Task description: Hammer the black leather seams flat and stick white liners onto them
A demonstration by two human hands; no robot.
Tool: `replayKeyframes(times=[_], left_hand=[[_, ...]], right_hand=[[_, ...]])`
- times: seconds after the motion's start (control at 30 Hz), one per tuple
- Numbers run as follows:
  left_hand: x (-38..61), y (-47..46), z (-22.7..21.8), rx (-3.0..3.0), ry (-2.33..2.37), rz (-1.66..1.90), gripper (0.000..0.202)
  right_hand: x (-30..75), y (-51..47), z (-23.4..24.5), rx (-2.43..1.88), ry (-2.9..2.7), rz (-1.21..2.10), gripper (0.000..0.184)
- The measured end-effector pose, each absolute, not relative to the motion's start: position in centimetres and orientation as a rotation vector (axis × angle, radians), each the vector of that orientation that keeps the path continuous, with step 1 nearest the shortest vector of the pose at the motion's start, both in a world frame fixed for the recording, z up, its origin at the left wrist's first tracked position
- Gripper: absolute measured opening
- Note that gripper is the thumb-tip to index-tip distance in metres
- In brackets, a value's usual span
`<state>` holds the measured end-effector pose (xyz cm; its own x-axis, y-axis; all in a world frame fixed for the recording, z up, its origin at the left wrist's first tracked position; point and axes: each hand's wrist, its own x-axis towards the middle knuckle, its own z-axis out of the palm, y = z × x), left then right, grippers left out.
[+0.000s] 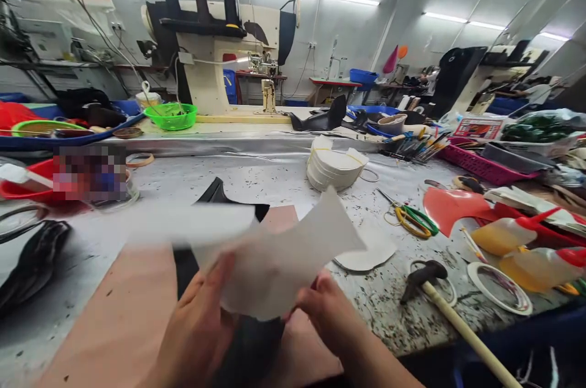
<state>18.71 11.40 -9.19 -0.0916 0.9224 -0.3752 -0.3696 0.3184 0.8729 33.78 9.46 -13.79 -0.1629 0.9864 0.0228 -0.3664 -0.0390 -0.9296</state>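
Observation:
My left hand [199,327] and my right hand [327,312] hold a white, thin cut-out sheet [284,254] between them, low in the view and blurred by motion. The fingers of both hands are closed on its lower edge. Under the sheet lies a black piece of material [215,193] on a tan board [114,308]. A second white cut-out [368,251] lies flat just right of the sheet. A stack of white cut-outs [334,165] stands farther back on the table.
A hammer [439,296] lies at the right front edge. Scissors [409,217], glue bottles [508,235], a tape roll [499,287] and a red shape [451,205] crowd the right. A green bowl [171,114] and a sewing machine [215,52] stand behind.

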Motion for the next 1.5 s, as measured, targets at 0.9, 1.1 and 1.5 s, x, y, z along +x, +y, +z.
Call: replayKeyframes(times=[0.9,1.1,1.5], left_hand=[[10.5,7.8,-16.2,2.019,1.437,0.517,0.023],[10.6,7.6,-17.1,2.127,1.46,0.527,0.02],[11.0,5.9,-17.8,3.015,1.304,1.157,0.023]], right_hand=[[32.0,8.7,-15.4,-1.682,-1.973,1.138,0.013],[31.6,8.6,-15.4,-1.754,-2.036,1.076,0.013],[31.9,8.7,-14.8,-1.714,-2.249,0.747,0.051]])
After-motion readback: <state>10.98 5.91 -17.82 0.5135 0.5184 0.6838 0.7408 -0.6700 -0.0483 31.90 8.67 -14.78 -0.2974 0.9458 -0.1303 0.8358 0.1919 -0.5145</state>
